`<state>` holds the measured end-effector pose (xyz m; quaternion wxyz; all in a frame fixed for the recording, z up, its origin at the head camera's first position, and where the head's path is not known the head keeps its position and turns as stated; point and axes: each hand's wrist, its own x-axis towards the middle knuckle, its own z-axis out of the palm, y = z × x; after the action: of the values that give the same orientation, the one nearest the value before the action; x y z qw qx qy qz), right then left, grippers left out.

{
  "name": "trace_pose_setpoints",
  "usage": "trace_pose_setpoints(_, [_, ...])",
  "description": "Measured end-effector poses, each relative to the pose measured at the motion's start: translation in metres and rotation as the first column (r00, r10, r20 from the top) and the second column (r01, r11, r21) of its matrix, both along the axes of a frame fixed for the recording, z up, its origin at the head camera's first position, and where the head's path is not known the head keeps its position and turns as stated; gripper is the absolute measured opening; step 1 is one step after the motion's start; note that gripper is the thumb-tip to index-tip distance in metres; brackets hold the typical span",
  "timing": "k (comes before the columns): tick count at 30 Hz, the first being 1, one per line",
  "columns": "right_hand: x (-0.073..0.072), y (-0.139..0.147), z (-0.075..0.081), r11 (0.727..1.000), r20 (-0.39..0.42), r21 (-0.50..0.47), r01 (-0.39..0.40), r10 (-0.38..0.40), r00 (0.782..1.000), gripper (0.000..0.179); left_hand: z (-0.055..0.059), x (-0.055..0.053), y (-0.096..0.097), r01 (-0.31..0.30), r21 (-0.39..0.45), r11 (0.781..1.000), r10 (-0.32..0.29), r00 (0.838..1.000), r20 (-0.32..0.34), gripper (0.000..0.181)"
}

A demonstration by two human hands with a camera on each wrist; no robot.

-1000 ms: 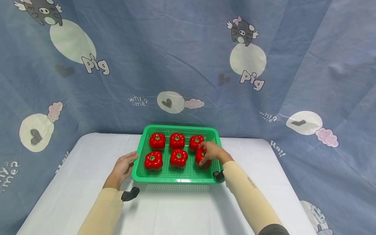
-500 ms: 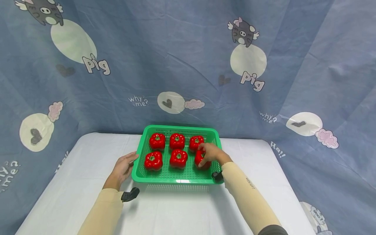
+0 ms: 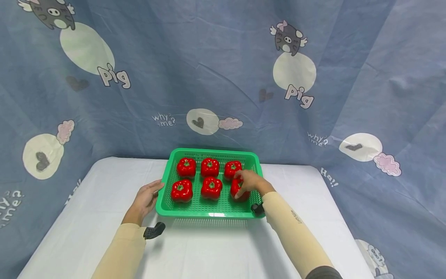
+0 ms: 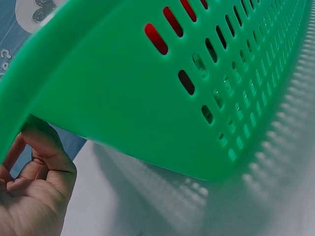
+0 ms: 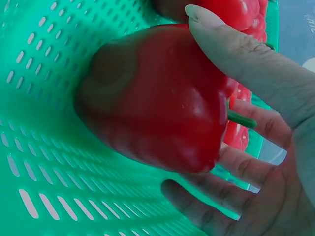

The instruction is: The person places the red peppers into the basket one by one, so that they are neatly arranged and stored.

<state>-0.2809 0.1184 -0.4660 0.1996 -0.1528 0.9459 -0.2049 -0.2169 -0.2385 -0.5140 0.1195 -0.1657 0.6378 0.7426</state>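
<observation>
A green plastic basket (image 3: 203,214) with slotted walls holds several red bell peppers in two rows. My right hand (image 3: 251,181) reaches in over its right side and grips the front-right bell pepper (image 5: 162,103). In the right wrist view the thumb lies along one side of that pepper, the fingers spread round the other, and the green stem points toward the palm. My left hand (image 3: 146,197) holds the basket's left rim. Its fingers curl up under the rim in the left wrist view, their tips partly hidden.
Other bell peppers stand close by: one pepper (image 3: 211,188) to the left of the gripped one, another pepper (image 3: 232,169) right behind it. The basket sits on a white-covered table (image 3: 209,252). A blue printed cloth (image 3: 223,77) hangs directly behind the table's back edge.
Over the last second my right hand and the front-right bell pepper have shifted slightly left. My left hand and the basket have stayed in place.
</observation>
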Motion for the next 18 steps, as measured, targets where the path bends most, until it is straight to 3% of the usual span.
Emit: trace_pose_setpoints(18, [0.003,0.01,0.003,0.996,0.051,-0.087,0.005,-0.001,0.999,0.066,0.001,-0.001,0.001,0.024,-0.05,0.998,-0.023,1.0,0.006,0.057])
